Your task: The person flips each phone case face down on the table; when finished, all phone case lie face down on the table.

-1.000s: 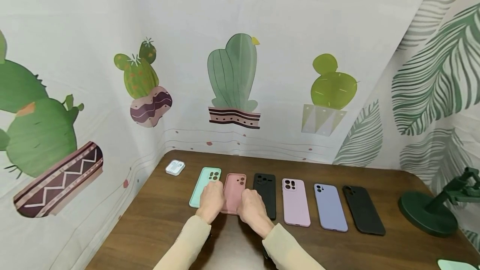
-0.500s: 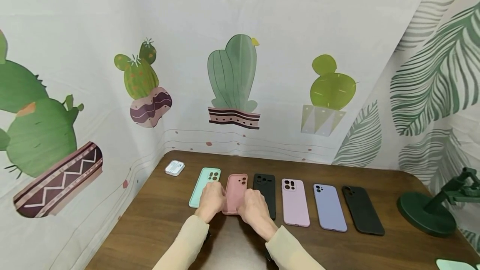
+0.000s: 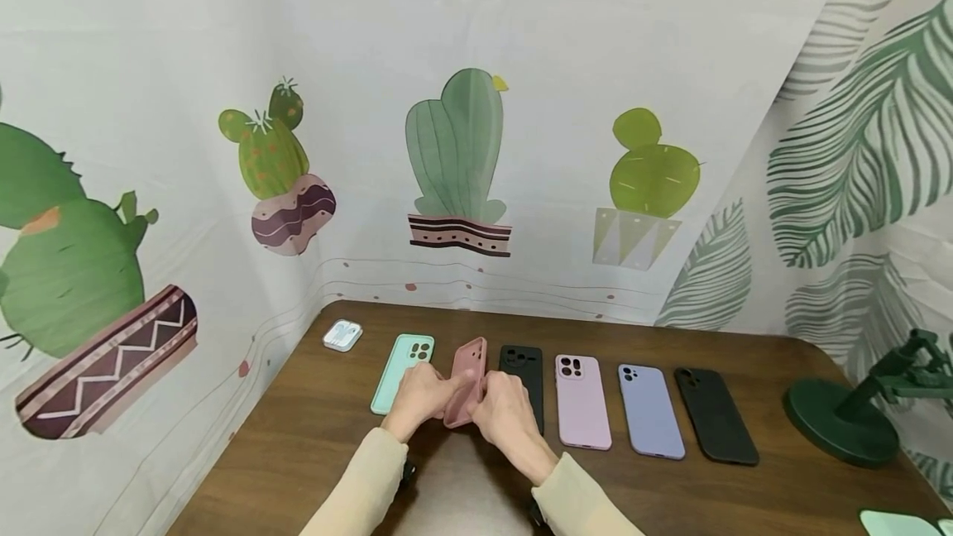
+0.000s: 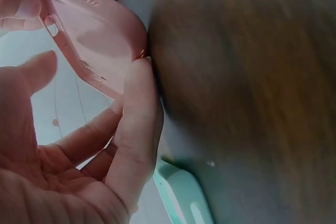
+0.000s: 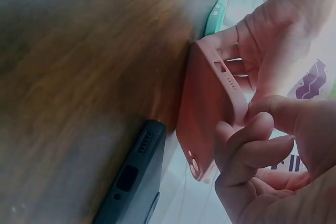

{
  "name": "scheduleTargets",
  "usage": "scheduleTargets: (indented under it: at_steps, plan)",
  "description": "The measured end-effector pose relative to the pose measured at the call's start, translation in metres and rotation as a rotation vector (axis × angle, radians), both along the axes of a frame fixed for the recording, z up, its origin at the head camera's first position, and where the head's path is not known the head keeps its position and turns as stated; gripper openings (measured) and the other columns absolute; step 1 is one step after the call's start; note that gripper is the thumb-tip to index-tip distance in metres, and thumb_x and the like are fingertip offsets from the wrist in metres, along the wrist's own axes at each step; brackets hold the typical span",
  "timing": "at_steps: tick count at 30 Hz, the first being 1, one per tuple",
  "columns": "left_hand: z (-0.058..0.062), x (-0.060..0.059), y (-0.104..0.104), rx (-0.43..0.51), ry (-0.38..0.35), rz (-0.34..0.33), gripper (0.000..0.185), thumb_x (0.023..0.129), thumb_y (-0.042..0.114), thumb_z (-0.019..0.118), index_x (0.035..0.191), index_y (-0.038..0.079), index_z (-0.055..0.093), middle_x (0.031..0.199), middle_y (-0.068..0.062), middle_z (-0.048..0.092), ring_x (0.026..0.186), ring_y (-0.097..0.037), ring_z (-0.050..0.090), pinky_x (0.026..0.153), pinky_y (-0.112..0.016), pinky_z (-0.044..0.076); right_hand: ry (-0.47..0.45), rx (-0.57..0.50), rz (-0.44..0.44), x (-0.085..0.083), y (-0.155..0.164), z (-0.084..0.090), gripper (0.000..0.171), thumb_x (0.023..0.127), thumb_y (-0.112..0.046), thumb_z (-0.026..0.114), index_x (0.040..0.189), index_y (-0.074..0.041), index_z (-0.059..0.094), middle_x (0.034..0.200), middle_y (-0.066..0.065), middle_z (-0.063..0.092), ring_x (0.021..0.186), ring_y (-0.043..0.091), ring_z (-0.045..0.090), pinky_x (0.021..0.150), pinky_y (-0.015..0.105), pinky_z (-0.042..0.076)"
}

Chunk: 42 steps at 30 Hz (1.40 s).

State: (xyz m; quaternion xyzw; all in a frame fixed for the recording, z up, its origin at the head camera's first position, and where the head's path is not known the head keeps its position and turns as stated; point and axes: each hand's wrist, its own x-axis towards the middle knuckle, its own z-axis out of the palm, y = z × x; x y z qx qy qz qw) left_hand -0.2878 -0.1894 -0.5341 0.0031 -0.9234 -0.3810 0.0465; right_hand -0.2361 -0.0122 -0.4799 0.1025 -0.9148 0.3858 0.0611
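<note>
A salmon-pink phone case [image 3: 467,379] stands tilted up on its long edge above the wooden table [image 3: 313,437], held between both hands. My left hand [image 3: 423,393] grips its left side, fingers against the edge [image 4: 137,85]. On the other side my right hand [image 3: 505,405] pinches the case's bottom end [image 5: 247,124]. The pink case [image 4: 100,40] shows its port cut-outs in both wrist views [image 5: 207,108]. A mint case [image 3: 402,361] lies flat to the left of it, a black case [image 3: 524,370] to the right.
Further right lie a light pink case [image 3: 581,400], a lavender case [image 3: 649,410] and another black case [image 3: 715,414]. A white earbuds box [image 3: 342,335] sits at the back left. A green stand [image 3: 845,416] is at the right edge. Printed cloth walls close in the table.
The salmon-pink case lay flat in the row under both hands; now the two hands have lifted it and turned it up onto its edge.
</note>
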Motion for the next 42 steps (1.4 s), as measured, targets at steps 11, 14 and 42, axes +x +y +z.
scheduleTargets:
  at_steps: [11,14,42]
  plan:
    - [0.040,0.021,0.017,0.111,-0.161,-0.010,0.071,0.090,0.069,0.077,0.057,0.007,0.075,0.052,-0.002,0.068,0.050,-0.012,0.067,0.049,-0.025,0.052,-0.034,-0.074,-0.022,-0.001,0.000,0.006,0.008,0.083,-0.005,0.078,0.081,-0.009,0.071,0.066,-0.002,0.064,0.058,0.012,0.054,0.051,0.026,0.043]
    - [0.038,0.020,0.016,0.155,-0.190,-0.025,0.067,0.091,0.068,0.077,0.062,0.007,0.078,0.057,-0.004,0.072,0.052,-0.013,0.071,0.053,-0.027,0.059,-0.026,-0.086,-0.017,-0.001,0.000,0.007,0.009,0.082,-0.006,0.080,0.080,-0.009,0.072,0.065,-0.002,0.065,0.057,0.010,0.054,0.049,0.025,0.041]
    - [0.056,0.021,-0.012,0.431,-0.150,-0.031,0.020,0.102,0.011,0.074,0.104,-0.008,0.079,0.077,-0.010,0.078,0.058,-0.009,0.070,0.055,-0.024,0.062,-0.155,0.008,0.164,-0.048,-0.007,-0.079,0.028,0.099,-0.014,0.076,0.071,-0.019,0.075,0.063,-0.009,0.064,0.056,0.010,0.058,0.051,0.029,0.048]
